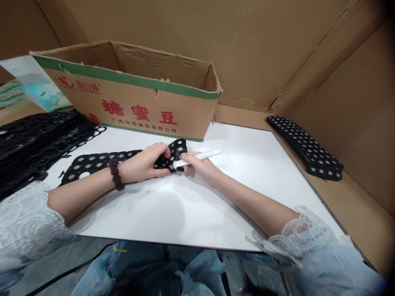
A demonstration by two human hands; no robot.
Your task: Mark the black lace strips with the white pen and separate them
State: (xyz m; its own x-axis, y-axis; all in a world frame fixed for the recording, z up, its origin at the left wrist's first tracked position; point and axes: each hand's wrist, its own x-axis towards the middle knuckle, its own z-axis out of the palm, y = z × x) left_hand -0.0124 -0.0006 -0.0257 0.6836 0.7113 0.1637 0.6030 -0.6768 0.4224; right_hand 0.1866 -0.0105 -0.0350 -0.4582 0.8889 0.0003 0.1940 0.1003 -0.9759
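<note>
Black strip (103, 159), partly hidden, is gripped by left fingers (161, 148); right fingers (190, 158) pinch pen (207, 154).

Bay is walled in brown cardboard: the back wall (247, 45) is met at a seam by the left wall (18, 26) and at a slanted corner by the right wall (358, 94), with light creasing seen low on the back. Table (247, 142) is topped in glossy white, edged in dark trim and bordered behind and at right by a brown ledge (336, 197). Grey floor (74, 255) is crossed by a black cable (66, 273) lower left; light is reflected softly off the tabletop.
</note>
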